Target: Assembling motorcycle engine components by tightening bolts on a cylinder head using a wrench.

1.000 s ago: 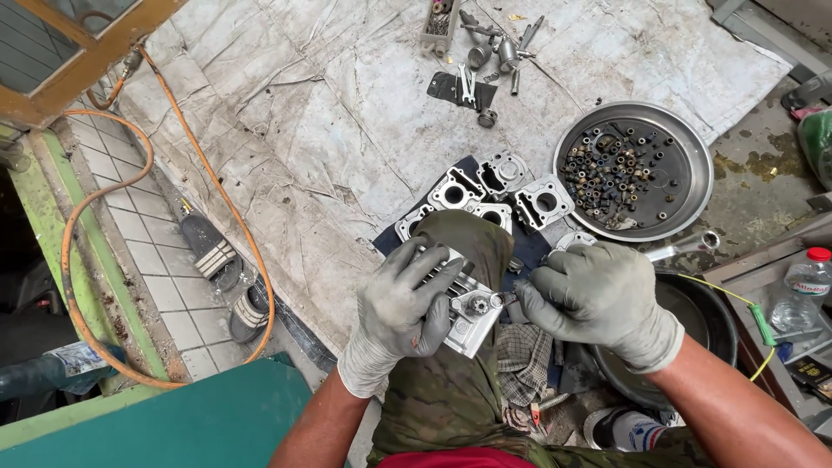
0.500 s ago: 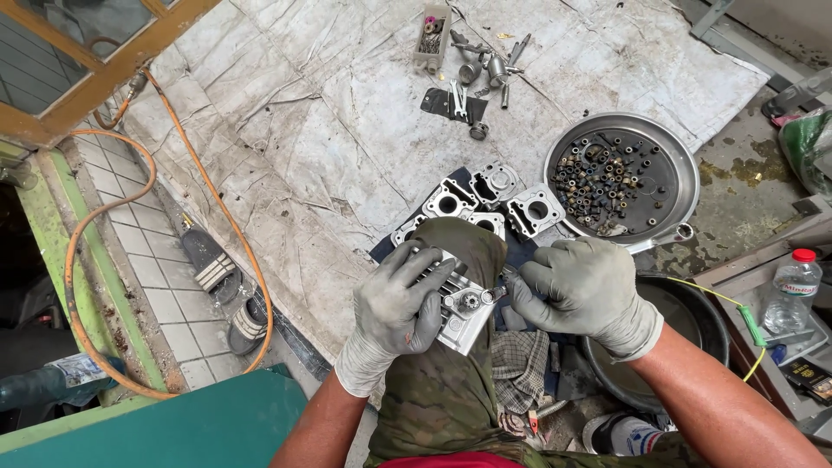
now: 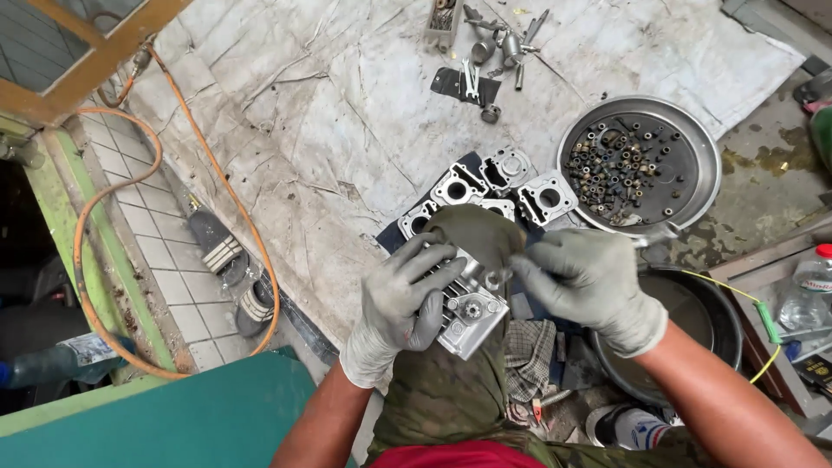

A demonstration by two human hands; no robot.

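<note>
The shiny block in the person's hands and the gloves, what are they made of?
The block looks like cast metal, maybe aluminium: pale silver, dull shine, ribbed fins. The gloves on the left hand and right hand look like grey knitted fabric, smudged with grime.

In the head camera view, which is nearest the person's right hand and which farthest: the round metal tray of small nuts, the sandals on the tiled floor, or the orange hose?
From the right gloved hand:
1. Round metal tray of small nuts, just above it.
2. Dark striped sandals, left, on the tiles.
3. Orange hose, far left.

creased sheet (image 3: 347, 130) under tools (image 3: 498, 48), tray (image 3: 706, 143)
</note>
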